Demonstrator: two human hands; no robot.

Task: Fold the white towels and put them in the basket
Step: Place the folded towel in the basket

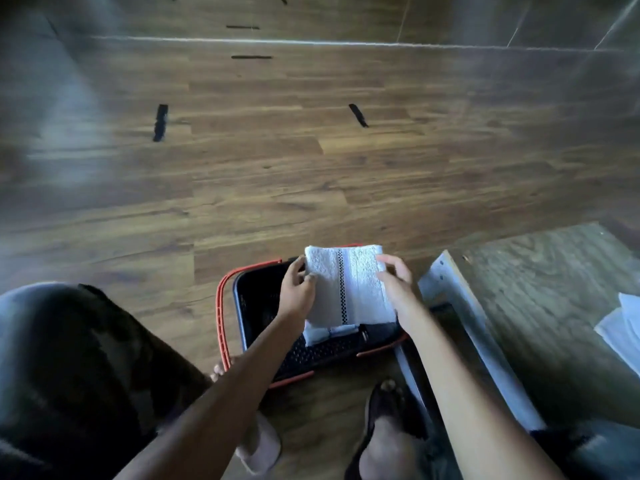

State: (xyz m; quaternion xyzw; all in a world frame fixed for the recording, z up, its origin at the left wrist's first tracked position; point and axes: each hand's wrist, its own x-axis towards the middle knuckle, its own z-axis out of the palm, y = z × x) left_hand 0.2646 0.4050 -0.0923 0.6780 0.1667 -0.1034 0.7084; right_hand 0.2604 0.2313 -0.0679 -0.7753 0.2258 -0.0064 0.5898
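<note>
folded white towel (pixel 346 285) held over black basket (pixel 256 299), gripped at its sides by left hand (pixel 298 292) and right hand (pixel 396 285), another white towel (pixel 329 332) lying in basket

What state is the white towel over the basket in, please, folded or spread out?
Folded: the white towel is a compact rectangle, gripped at its sides by the left hand and right hand over the basket.

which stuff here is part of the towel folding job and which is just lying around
In the job: folded white towel, held by left hand and right hand; basket; second towel inside it; white cloths on the table, likely more towels.
Lying about: black tape marks on the floor; pale slipper.
</note>
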